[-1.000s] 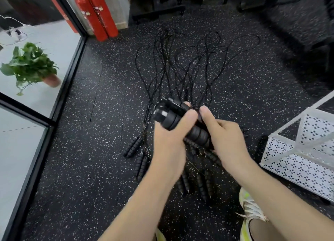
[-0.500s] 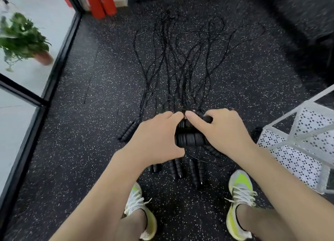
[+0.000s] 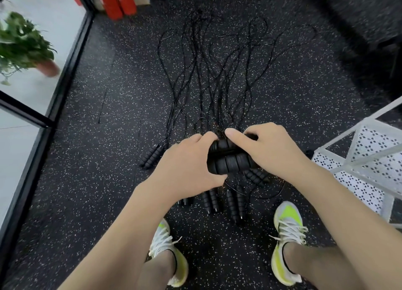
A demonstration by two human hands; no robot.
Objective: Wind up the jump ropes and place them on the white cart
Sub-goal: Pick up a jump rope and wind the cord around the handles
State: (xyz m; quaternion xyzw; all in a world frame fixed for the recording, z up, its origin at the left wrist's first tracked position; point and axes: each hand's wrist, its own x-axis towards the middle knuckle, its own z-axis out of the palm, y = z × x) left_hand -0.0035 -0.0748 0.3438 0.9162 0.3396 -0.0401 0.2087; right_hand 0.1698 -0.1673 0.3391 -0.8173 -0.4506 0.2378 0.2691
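Jump-rope handles gripped between both hands

Jump-rope handles (image 3: 230,159), two ribbed black ones side by side, lie crosswise between the hands above the speckled floor (image 3: 91,159). The left hand (image 3: 187,170) curls its fingers round their left end; the right hand (image 3: 269,150) grips the right end, forefinger stretched over the top. Below and beside them more handles (image 3: 214,199) lie on the floor, their thin black cords (image 3: 217,72) fanning away in a tangle. The white cart (image 3: 369,159) stands just to the right. Two yellow-and-white shoes (image 3: 288,231) show underneath.
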